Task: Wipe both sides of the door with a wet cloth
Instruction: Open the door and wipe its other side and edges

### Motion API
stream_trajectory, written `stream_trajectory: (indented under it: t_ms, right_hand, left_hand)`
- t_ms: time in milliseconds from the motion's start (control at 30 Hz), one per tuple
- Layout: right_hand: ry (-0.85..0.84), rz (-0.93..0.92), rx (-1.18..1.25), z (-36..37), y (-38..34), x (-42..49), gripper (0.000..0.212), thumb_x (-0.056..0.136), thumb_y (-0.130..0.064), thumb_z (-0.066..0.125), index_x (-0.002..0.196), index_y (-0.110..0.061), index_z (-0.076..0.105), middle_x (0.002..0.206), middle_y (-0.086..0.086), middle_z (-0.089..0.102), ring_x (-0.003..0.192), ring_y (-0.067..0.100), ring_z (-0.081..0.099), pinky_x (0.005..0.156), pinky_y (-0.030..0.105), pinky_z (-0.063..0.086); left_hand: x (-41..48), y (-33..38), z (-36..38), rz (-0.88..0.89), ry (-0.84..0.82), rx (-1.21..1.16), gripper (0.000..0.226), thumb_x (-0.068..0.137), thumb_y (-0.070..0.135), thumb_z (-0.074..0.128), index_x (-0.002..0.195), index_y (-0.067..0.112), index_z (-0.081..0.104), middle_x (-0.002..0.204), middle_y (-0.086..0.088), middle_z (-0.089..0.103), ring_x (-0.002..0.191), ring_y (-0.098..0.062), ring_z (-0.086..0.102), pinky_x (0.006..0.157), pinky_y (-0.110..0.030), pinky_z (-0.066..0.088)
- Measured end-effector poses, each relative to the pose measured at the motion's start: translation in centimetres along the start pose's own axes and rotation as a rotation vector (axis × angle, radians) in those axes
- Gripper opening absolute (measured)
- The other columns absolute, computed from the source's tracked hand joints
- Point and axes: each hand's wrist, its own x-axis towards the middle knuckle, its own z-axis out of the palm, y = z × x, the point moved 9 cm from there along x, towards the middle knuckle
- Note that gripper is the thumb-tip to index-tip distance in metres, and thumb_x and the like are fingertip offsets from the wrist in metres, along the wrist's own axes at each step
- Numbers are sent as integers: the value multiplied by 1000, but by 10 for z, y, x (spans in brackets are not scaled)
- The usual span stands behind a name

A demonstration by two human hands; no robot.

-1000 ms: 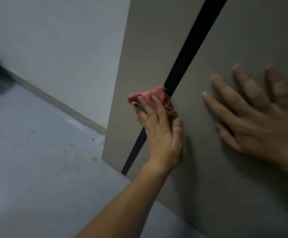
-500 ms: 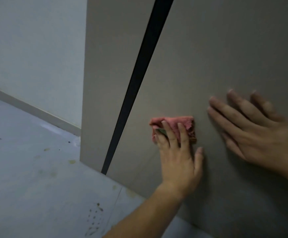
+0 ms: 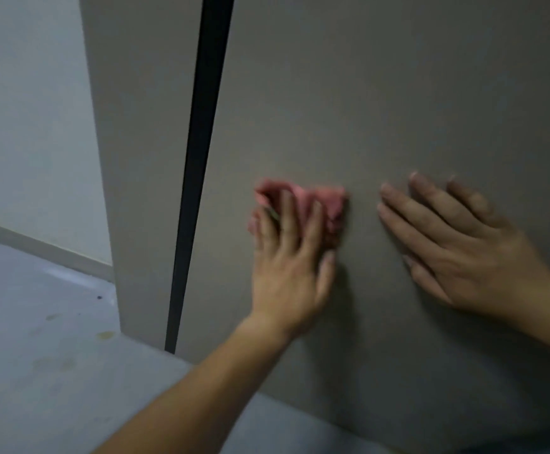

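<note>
The grey-brown door fills most of the view, with a black vertical strip running down its left part. My left hand presses a crumpled pink cloth flat against the door face, to the right of the strip, fingers spread over it. My right hand lies flat on the door just right of the cloth, fingers apart and holding nothing. A small gap separates its fingertips from the cloth. The picture is somewhat blurred.
A pale wall with a grey skirting board stands to the left of the door edge. The grey floor below carries a few stains and dark specks near the door's bottom corner.
The cloth under my left hand has slid from the black strip rightward across the door face, toward my right hand. The view has swung, and my right hand stays flat on the door.
</note>
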Motion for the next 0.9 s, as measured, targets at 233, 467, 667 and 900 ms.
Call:
stream_trajectory:
  t_ms: [233,467,667,900]
  right_hand:
    - [39,26,25,-4,2,-1,67,97,-34,47,158,-10,35,168,11,26,155,34,23,123,52,23]
    - [41,37,18,-2,2,-10,67,95,-36,49,157,-11,39,166,13,29,154,37,25,123,54,18]
    - [30,-42,64,9,-40,34,62,98,-36,45,155,-12,43,167,13,27,154,38,23,122,56,20]
    - [70,-137,149,18,-89,105,58,104,-35,38,154,-6,43,167,16,25,155,39,20,123,57,17]
  left_hand:
    - [95,20,-63,60,127,12,73,97,36,40,160,7,16,165,-32,4,150,-58,-4,123,-63,-6]
    - [-6,12,-7,24,-45,85,78,99,42,38,162,22,-5,168,-11,-17,154,-43,-15,127,-53,-2]
    - [-11,-64,-21,-275,95,-76,78,100,37,36,161,15,-7,165,-24,-18,152,-50,-17,125,-50,-14]
    - [-93,-71,27,-662,-30,-340,69,97,70,9,145,50,-38,154,9,-50,142,-20,-46,121,-38,-18]
